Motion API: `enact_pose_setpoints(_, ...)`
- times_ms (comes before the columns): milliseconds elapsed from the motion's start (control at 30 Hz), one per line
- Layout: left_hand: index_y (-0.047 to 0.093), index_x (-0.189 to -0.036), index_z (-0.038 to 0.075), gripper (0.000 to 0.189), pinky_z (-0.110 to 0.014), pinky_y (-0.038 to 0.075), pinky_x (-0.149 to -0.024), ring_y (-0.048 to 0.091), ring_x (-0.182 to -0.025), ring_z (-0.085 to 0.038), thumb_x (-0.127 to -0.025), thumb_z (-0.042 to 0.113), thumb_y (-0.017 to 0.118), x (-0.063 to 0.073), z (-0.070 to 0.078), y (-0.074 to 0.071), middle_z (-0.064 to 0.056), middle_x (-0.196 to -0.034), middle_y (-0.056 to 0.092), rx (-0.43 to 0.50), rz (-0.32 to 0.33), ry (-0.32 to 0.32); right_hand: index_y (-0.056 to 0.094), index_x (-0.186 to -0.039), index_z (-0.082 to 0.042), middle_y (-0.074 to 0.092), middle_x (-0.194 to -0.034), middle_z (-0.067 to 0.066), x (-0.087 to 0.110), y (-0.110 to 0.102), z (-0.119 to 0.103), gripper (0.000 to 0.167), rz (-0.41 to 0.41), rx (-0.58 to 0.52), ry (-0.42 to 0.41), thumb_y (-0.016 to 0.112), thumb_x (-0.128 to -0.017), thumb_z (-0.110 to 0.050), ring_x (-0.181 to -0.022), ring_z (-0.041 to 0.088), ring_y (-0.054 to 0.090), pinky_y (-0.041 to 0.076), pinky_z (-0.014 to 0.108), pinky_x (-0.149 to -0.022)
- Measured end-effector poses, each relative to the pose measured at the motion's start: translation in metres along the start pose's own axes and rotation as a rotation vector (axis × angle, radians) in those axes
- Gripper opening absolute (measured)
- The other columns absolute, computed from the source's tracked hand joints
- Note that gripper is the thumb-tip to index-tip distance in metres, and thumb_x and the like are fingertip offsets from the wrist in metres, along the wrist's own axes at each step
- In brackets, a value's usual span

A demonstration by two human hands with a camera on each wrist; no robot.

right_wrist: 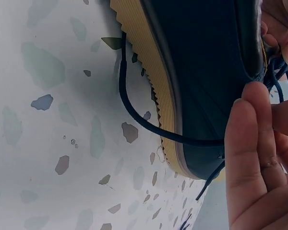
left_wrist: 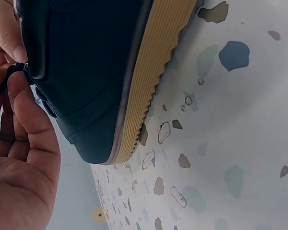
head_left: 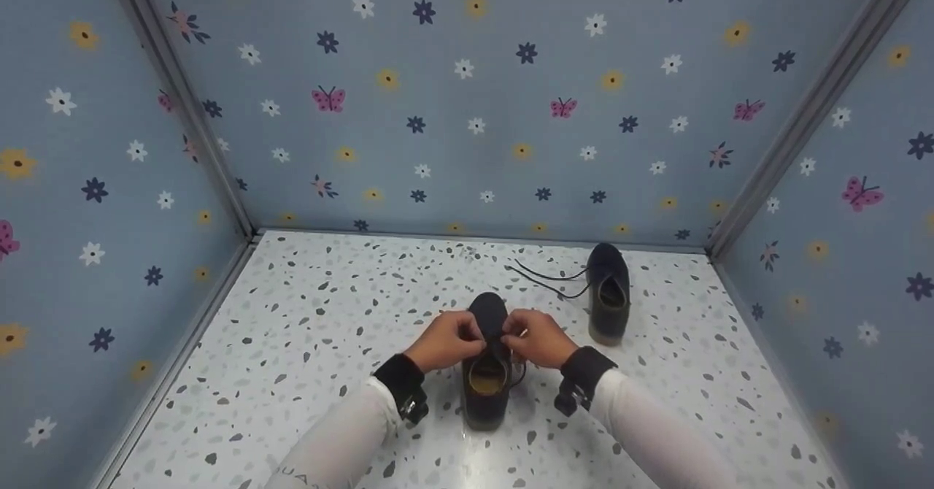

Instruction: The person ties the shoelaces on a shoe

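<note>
A dark blue lace-up shoe [head_left: 485,410] with a ridged tan sole [left_wrist: 156,62] stands on the speckled floor, its toe pointing away from me. My left hand [head_left: 446,341] is at the left of its lacing and pinches a dark shoelace [left_wrist: 13,72] between thumb and fingertips. From the right side, my right hand [head_left: 540,339] pinches the lace near the shoe's opening. One lace length [right_wrist: 175,138] loops from these fingers down beside the sole to the floor. Small lace loops show between the two hands in the right wrist view; the fingers partly hide the lacing.
A second dark shoe [head_left: 607,322] stands farther back on the right, its two loose laces [head_left: 547,277] spread leftward over the floor [head_left: 314,328]. Light blue panels [head_left: 503,87] with flowers and butterflies enclose the floor at the back and both sides.
</note>
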State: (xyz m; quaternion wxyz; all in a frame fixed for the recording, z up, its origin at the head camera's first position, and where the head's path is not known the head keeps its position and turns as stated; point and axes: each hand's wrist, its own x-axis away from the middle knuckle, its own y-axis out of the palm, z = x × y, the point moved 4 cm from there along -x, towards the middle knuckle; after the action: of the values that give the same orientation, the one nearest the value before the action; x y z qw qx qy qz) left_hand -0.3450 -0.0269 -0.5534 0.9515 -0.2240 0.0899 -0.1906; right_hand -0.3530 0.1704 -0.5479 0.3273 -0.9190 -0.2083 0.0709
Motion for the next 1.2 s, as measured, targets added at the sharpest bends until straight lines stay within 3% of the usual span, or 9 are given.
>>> enact_pose_setpoints(333, 0.072, -0.086, 0.011, 0.008, -0.023, 0.054, -0.075, 0.062, -0.078, -0.004, -0.085, 0.011, 0.080, 0.002, 0.004, 0.003, 0.001, -0.087, 0.073, -0.073, -0.023, 0.060, 0.064, -0.092, -0.008, 0.069, -0.082, 0.003, 0.000, 0.000, -0.002, 0.011, 0.001, 0.017, -0.032, 0.074, -0.095, -0.011, -0.050, 0.009, 0.060, 0.051, 0.025, -0.046)
enact_pose_setpoints(500, 0.075, -0.090, 0.013, 0.012, -0.023, 0.054, -0.075, 0.063, -0.081, -0.005, -0.084, 0.018, 0.085, 0.007, 0.008, 0.004, -0.001, -0.091, 0.074, -0.125, -0.046, 0.097, 0.064, -0.091, -0.009, 0.069, -0.082, 0.003, -0.001, 0.001, -0.001, 0.013, 0.020, 0.036, -0.029, 0.075, -0.095, -0.015, -0.052, 0.007, 0.060, 0.052, 0.024, -0.048)
enact_pose_setpoints(667, 0.077, -0.097, 0.012, 0.025, -0.024, 0.056, -0.078, 0.067, -0.085, -0.011, -0.081, 0.027, 0.090, 0.012, 0.006, 0.000, -0.003, -0.097, 0.074, -0.091, -0.095, 0.112, 0.064, -0.088, -0.011, 0.068, -0.081, 0.002, -0.001, 0.002, 0.001, 0.015, 0.058, 0.048, -0.036, 0.076, -0.094, -0.016, -0.056, 0.006, 0.061, 0.054, 0.024, -0.050)
enact_pose_setpoints(800, 0.077, -0.100, 0.014, 0.025, -0.024, 0.055, -0.080, 0.069, -0.088, -0.012, -0.087, 0.033, 0.084, 0.013, 0.004, -0.007, -0.004, -0.098, 0.076, -0.020, -0.124, 0.090, 0.064, -0.085, -0.011, 0.068, -0.079, 0.001, -0.002, 0.003, 0.002, 0.017, 0.095, 0.057, -0.053, 0.078, -0.093, -0.016, -0.057, 0.005, 0.060, 0.053, 0.024, -0.050)
enact_pose_setpoints(900, 0.076, -0.099, 0.010, 0.026, -0.026, 0.054, -0.075, 0.071, -0.087, -0.018, -0.099, 0.036, 0.071, 0.011, 0.002, -0.014, -0.010, -0.099, 0.076, 0.067, -0.117, 0.056, 0.064, -0.084, -0.011, 0.068, -0.078, 0.002, -0.002, 0.003, 0.003, 0.019, 0.111, 0.043, -0.057, 0.079, -0.093, -0.017, -0.057, 0.005, 0.060, 0.053, 0.024, -0.049)
enact_pose_setpoints(1033, 0.072, -0.102, 0.002, 0.036, -0.027, 0.052, -0.067, 0.073, -0.085, -0.027, -0.108, 0.033, 0.055, 0.004, -0.003, -0.026, -0.020, -0.104, 0.074, 0.185, -0.049, -0.025, 0.064, -0.085, -0.011, 0.067, -0.080, 0.003, -0.001, 0.005, 0.003, 0.018, 0.107, 0.006, -0.054, 0.079, -0.093, -0.016, -0.058, 0.008, 0.062, 0.054, 0.025, -0.050)
enact_pose_setpoints(1200, 0.069, -0.107, 0.005, 0.022, -0.025, 0.050, -0.065, 0.071, -0.079, -0.017, -0.107, 0.025, 0.059, -0.003, -0.012, -0.037, -0.015, -0.102, 0.073, 0.179, 0.041, -0.113, 0.065, -0.086, -0.011, 0.067, -0.081, 0.004, 0.000, 0.007, 0.004, 0.016, 0.109, -0.003, -0.066, 0.078, -0.094, -0.015, -0.057, 0.009, 0.061, 0.055, 0.025, -0.052)
